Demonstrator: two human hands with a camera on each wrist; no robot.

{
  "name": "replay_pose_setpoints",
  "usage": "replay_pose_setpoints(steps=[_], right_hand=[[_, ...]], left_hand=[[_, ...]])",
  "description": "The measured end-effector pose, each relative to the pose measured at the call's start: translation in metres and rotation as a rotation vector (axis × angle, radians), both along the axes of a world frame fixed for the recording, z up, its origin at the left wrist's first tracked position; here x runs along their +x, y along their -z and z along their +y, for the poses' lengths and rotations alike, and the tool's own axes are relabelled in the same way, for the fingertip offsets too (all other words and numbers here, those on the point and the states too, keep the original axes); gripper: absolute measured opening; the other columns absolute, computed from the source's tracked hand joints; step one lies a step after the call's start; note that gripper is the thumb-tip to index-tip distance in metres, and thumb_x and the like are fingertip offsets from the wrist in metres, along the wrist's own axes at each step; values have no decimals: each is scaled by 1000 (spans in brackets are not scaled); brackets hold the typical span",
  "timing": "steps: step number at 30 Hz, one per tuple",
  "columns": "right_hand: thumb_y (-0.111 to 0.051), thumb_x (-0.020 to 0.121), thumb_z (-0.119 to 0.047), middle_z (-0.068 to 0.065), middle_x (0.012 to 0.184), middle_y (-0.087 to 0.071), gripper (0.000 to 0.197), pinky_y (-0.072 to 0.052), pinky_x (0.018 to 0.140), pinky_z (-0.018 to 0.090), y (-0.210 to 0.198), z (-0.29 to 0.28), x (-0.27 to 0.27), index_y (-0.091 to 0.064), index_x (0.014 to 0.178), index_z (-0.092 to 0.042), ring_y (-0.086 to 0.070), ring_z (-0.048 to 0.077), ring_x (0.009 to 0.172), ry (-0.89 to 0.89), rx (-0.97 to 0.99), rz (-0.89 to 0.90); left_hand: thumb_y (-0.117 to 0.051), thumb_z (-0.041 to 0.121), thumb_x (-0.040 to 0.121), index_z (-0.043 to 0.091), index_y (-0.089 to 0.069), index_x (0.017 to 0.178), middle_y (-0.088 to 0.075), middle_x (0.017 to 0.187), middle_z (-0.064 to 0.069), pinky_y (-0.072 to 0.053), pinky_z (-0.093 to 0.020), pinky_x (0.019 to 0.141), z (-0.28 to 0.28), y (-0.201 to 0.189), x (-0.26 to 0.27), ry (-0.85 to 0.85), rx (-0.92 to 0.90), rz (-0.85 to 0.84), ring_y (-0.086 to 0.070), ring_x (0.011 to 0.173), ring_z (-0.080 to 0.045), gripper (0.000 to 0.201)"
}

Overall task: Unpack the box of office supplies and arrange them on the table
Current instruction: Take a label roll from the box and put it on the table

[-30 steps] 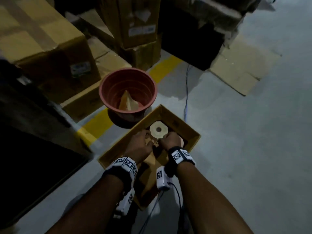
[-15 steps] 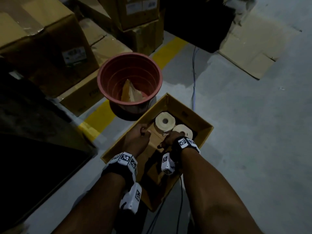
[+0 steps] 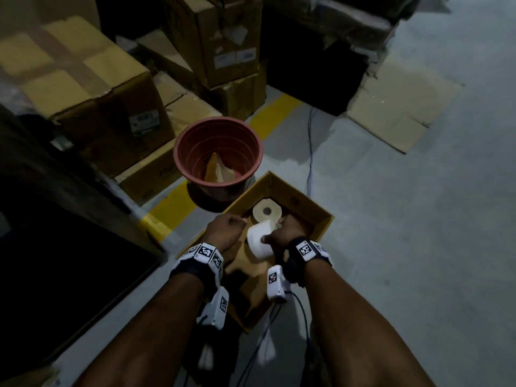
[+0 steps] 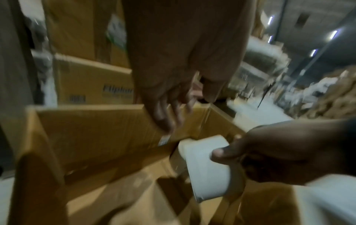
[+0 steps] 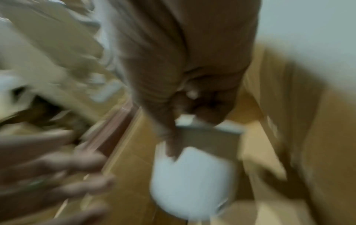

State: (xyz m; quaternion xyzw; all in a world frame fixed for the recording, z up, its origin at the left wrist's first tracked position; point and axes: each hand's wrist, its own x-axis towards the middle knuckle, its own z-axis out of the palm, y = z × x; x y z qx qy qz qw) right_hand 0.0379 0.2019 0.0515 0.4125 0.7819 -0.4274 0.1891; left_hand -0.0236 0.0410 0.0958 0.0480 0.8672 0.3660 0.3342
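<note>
A person bends over an open cardboard box (image 3: 315, 209) on a grey concrete floor (image 3: 418, 247). The right hand (image 3: 286, 231) grasps a white roll (image 3: 259, 243), thumb pressed on the curved side and fingers curled over the far end, and holds it tilted above the middle of the box, clear of the walls. In the left wrist view the thumb lies across the roll (image 4: 207, 167), with the box wall just behind it. The right wrist view is badly blurred but shows the roll (image 5: 192, 182) hanging below the fingers.

The left hand (image 3: 226, 233) hovers just beside the roll, over the box's left rim. Its fingers hang loosely curled around nothing.

Just beyond the right hand, a second roll (image 3: 266, 211) stands on end in the far corner of the box, core hole facing up, close to both walls. Crumpled brown paper (image 3: 245, 268) lies inside the box under the wrists.

Past the left hand, a red plastic bucket (image 3: 190, 143) stands close by the box's far left edge. Stacked cartons (image 3: 83, 88) crowd the space left of it. To the right of the right hand the floor lies open, crossed by a thin cable (image 3: 310, 163) near the box's far rim.
</note>
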Motion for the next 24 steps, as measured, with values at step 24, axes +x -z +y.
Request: replay_pose_setpoints(steps=[24], right_hand=[[-61,90,-44,5,104,-73,31,-48,77,38,-506,-192,57,-67,104,-18,-66,21,97,-320,-419,1243]], left_hand=[[-68,39,84,16,-64,94,-62,89,-11,-56,-29,51,-263,-463,132,-464,739,234,-62,71,-22,26]])
